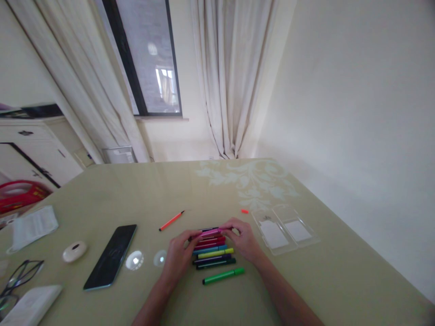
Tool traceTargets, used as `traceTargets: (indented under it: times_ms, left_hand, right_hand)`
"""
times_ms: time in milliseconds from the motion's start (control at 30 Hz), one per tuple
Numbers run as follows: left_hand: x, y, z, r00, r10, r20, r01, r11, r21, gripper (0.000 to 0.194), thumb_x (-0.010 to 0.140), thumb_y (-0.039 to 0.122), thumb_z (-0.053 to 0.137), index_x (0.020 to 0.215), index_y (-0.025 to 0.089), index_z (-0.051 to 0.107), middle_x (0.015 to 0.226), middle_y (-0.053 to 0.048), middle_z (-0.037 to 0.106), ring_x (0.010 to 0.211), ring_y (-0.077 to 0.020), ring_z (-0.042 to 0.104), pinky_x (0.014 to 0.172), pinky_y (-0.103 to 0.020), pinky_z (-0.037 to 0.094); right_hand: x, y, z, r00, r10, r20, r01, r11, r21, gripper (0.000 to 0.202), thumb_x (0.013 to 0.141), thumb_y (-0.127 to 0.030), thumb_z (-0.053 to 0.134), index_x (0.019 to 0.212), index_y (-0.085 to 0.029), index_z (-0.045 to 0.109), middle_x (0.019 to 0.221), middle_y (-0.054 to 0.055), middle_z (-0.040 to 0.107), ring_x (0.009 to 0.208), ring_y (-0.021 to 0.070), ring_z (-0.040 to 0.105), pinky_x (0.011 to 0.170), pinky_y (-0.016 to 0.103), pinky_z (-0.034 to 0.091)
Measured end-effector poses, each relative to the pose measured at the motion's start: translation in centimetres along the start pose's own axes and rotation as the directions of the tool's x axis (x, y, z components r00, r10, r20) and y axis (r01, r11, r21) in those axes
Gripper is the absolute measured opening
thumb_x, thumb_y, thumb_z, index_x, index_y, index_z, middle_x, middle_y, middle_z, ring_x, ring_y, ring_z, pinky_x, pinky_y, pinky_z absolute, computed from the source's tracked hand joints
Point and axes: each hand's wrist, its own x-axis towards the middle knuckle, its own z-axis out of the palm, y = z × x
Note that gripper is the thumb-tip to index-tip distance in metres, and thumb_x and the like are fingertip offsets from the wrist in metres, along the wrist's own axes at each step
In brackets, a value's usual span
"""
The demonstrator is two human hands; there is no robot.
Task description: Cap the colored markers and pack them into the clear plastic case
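Between my two hands a pink marker [210,232] is pinched at its ends, over the top of a row of markers. My left hand [180,253] has its fingertips on the left end, and my right hand [242,237] grips the right end. Below it in the row lie red, blue, yellow [215,253], dark purple and dark green [216,264] markers. Nearer me sits a bright green marker [223,276], apart from the others. An uncapped orange marker [171,221] lies at the upper left, and its orange cap [244,211] rests beyond my right hand.
An open clear plastic case [283,228] lies on the table [152,190] at right. To the left are a black phone [111,257], a round white case [74,251], glasses [23,274], a white box [34,305] and a face mask [35,227].
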Motion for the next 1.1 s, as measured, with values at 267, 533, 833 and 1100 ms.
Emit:
traceTargets:
  times_ms: [267, 533, 833, 1100]
  left_hand:
    - [0.6, -0.6, -0.3, 0.998, 0.051, 0.047, -0.054, 0.997, 0.057, 0.027, 0.092, 0.046, 0.064, 0.098, 0.025, 0.080, 0.096, -0.005, 0.080, 0.090, -0.0242, 0.074, 0.084, -0.037, 0.059]
    - [1.8, -5.0, -3.6, 0.982, 0.075, -0.171, 0.011, 0.892, 0.452, 0.043, 0.101, 0.039, 0.043, 0.123, 0.019, 0.073, 0.131, -0.014, 0.070, 0.124, -0.0328, 0.061, 0.109, -0.055, 0.047]
    - [1.5, -5.0, -4.5, 0.974, -0.045, -0.222, 0.182, 0.738, 0.650, 0.036, 0.100, 0.036, 0.042, 0.107, 0.019, 0.073, 0.113, -0.014, 0.073, 0.109, -0.0350, 0.063, 0.097, -0.052, 0.050]
    - [1.4, -2.1, -2.1, 0.990, -0.004, -0.143, 0.021, 0.993, 0.118, 0.037, 0.092, 0.053, 0.057, 0.106, 0.025, 0.075, 0.105, -0.005, 0.079, 0.092, -0.0247, 0.071, 0.081, -0.036, 0.056]
  right_hand:
    - [0.2, 0.7, -0.2, 1.000, 0.000, 0.008, 0.001, 0.987, -0.162, 0.016, 0.098, -0.032, 0.065, 0.098, -0.023, 0.079, 0.092, 0.004, 0.078, 0.087, 0.0198, 0.071, 0.082, 0.031, 0.054]
    - [0.1, 4.5, -3.7, 0.969, -0.066, -0.239, -0.172, 0.512, -0.842, 0.034, 0.098, -0.017, 0.052, 0.126, -0.019, 0.070, 0.141, 0.015, 0.065, 0.126, 0.0354, 0.057, 0.104, 0.052, 0.040]
    - [0.1, 3.7, -3.0, 0.981, 0.018, -0.196, -0.183, 0.441, -0.879, 0.018, 0.097, -0.015, 0.058, 0.098, -0.022, 0.075, 0.130, 0.010, 0.071, 0.123, 0.0309, 0.058, 0.105, 0.047, 0.035]
    - [0.4, 2.2, -2.4, 0.995, 0.066, -0.079, -0.099, 0.839, -0.535, 0.015, 0.102, -0.024, 0.058, 0.109, -0.023, 0.071, 0.108, 0.005, 0.078, 0.104, 0.0229, 0.069, 0.096, 0.037, 0.045]
